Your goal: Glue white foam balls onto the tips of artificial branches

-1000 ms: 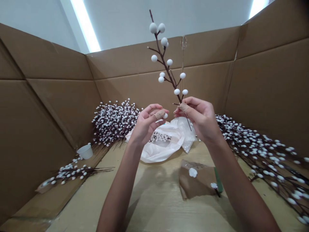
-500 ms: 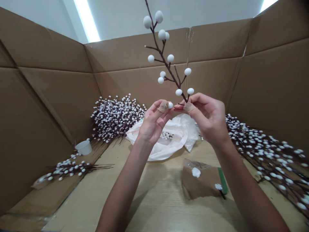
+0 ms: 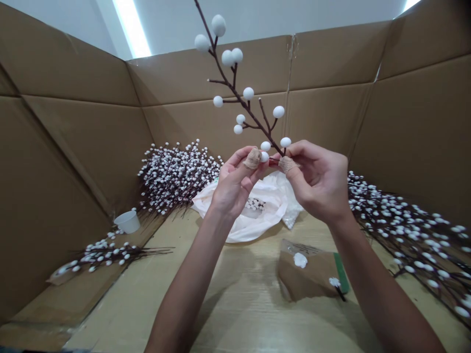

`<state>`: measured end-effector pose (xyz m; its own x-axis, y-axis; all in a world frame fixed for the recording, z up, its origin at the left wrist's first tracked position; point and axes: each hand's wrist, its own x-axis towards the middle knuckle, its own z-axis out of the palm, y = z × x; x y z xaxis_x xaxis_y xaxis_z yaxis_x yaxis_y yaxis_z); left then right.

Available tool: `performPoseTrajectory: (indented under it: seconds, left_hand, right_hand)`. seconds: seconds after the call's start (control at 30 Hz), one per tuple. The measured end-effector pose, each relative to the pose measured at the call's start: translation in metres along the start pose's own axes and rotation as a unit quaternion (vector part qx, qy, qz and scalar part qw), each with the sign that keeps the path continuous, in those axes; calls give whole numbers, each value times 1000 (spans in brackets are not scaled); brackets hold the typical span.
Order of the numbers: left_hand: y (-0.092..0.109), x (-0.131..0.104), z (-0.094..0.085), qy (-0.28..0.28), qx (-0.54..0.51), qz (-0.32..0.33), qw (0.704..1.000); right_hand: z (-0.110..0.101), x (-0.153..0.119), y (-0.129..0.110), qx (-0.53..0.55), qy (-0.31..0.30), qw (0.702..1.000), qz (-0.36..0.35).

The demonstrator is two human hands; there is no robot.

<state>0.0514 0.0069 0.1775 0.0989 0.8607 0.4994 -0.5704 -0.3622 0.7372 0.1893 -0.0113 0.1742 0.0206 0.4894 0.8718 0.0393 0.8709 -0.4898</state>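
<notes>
At left on the surface (image 3: 154, 294), a heap of berried stems (image 3: 176, 179) lies beyond the cup (image 3: 127, 222). Next, the left hand (image 3: 233, 189) pinches a white ball (image 3: 264, 157) between thumb and fingers, the ball on its right side, facing the right hand. Just right of the ball, a short bare twig (image 3: 274, 158) runs roughly sideways, its tip toward the ball; whether they touch, I cannot tell. The branch (image 3: 255, 117) slants from upper left down to the right hand (image 3: 320, 176), which pinches its lower end, so the twig sits between both hands' fingertips.
</notes>
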Motion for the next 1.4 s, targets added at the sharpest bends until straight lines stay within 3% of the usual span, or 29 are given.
performPoseTrajectory:
  seconds: [0.77,1.4]
  left_hand:
    - [3,1,-4,-9,29,30,999]
    - [4,1,-6,-2,49,36,998]
  right_hand:
    - [-4,2,4,8,-31,999,-18]
    - [3,-3,14,24,-1,1000,-9]
